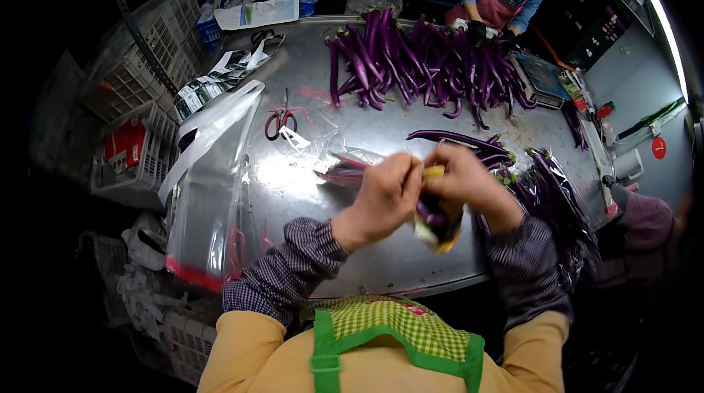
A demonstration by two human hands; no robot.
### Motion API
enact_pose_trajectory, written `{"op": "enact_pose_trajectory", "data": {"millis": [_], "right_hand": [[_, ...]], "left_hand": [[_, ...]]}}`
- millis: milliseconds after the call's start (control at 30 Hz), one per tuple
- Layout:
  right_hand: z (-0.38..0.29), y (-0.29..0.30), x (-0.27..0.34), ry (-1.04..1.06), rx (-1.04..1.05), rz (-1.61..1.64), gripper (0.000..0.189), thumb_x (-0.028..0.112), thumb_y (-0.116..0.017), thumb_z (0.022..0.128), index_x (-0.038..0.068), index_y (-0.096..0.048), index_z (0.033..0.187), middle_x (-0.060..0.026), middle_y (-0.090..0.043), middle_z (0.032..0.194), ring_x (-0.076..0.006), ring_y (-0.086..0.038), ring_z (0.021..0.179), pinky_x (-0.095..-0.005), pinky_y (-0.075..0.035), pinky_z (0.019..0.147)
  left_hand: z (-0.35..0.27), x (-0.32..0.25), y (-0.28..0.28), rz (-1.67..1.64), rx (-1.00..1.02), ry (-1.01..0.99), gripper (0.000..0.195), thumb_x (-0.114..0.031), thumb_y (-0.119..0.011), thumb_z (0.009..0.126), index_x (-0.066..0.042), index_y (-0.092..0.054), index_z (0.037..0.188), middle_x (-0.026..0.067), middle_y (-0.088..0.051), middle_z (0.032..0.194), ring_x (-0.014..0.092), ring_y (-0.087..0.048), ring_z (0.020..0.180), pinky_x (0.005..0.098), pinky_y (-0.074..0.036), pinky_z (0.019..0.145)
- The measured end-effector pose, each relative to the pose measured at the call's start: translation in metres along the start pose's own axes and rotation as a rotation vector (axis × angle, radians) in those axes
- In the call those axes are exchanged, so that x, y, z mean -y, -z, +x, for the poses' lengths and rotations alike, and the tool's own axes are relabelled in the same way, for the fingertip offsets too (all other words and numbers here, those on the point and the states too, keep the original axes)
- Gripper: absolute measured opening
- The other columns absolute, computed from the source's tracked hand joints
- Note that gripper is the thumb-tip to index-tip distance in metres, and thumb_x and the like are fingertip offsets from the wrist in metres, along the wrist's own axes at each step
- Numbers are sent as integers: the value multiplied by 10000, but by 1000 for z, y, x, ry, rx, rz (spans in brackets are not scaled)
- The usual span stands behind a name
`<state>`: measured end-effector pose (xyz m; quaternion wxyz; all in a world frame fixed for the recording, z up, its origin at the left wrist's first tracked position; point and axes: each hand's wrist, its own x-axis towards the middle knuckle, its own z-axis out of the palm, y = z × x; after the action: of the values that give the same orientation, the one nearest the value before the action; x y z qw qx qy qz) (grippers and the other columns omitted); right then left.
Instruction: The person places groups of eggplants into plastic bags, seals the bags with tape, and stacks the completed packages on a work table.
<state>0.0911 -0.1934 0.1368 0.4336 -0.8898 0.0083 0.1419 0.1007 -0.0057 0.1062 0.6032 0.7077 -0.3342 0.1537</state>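
Note:
My left hand (385,192) and my right hand (465,181) meet over the steel table, fingers pinched together on a clear plastic bag (344,171) of long purple eggplants. Part of the bag sticks out to the left of my left hand. Below the fingers show a purple eggplant (432,217) and a yellow printed part (451,242), blurred. What exactly lies between the fingertips is hidden. Just beyond my right hand are several loose eggplants (459,137). To its right lie bagged eggplants (555,200) in shiny clear film.
A large eggplant heap (396,57) covers the table's far side. Red-handled scissors (281,122), flat plastic bags (206,200) and label strips (209,82) lie left. A scale (539,77) stands far right, beside a gloved co-worker (495,2). Another person's sleeve (649,222) is at right.

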Motion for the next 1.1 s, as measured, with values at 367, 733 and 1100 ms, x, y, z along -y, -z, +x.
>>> {"op": "enact_pose_trajectory", "data": {"millis": [367,733,1100], "right_hand": [[23,62,77,-62,348,644,375,5,-618,772,-88,-639,1134,-149,-699,966,-193,-708,849,-307,-614,763],[38,71,109,231,-102,-551,177,150,-691,862,-20,-725,894,-31,-670,715,-90,-596,598,-251,-478,534],[30,180,210,1118,-142,-739,136,111,-633,868,44,-728,940,-64,-726,861,-133,-645,665,-294,-543,572]], "left_hand": [[107,-18,46,-285,133,269,203,-99,-612,896,93,-675,872,32,-624,688,74,-543,609,239,-423,500],[127,-20,52,-228,229,308,199,-111,-601,870,23,-690,752,20,-597,620,60,-517,483,235,-444,435],[178,-75,118,260,75,-531,98,-15,-602,866,28,-636,785,59,-585,644,115,-526,545,268,-452,502]]}}
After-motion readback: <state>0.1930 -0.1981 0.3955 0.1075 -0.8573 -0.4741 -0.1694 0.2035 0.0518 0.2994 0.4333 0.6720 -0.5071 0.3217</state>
